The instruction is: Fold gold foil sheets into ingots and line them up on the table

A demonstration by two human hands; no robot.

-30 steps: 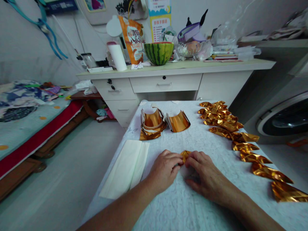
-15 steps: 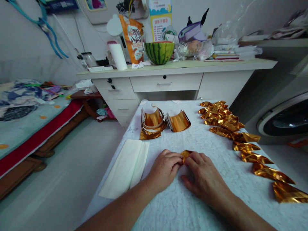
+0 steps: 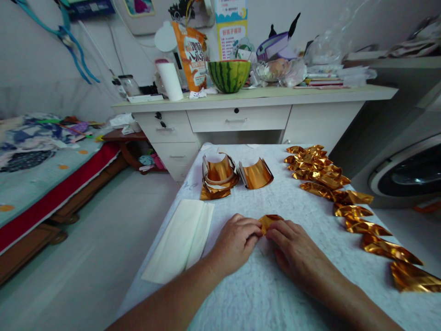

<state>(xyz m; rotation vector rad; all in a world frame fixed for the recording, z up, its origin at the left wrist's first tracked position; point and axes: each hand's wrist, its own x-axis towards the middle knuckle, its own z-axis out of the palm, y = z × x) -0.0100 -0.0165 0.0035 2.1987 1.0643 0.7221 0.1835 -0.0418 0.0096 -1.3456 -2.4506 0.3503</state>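
Observation:
Between my hands, low over the cloth-covered table, is a small piece of gold foil. My left hand pinches its left end, fingers pressed together. My right hand grips its lower right side, with the thumb partly hidden underneath. Curved gold foil sheets lie in a stack beyond my hands, and a smaller stack sits just right of it. Folded white paper sheets rest left of my left hand. Several folded gold foil pieces form a line down the table's right side.
Behind the table stands a white desk bearing a watermelon half, an orange bag and a white roll. A washing machine is at the right, a bed at the left.
My right hand has shifted slightly right and its thumb has moved under the fingers. More of the small foil piece shows between my hands.

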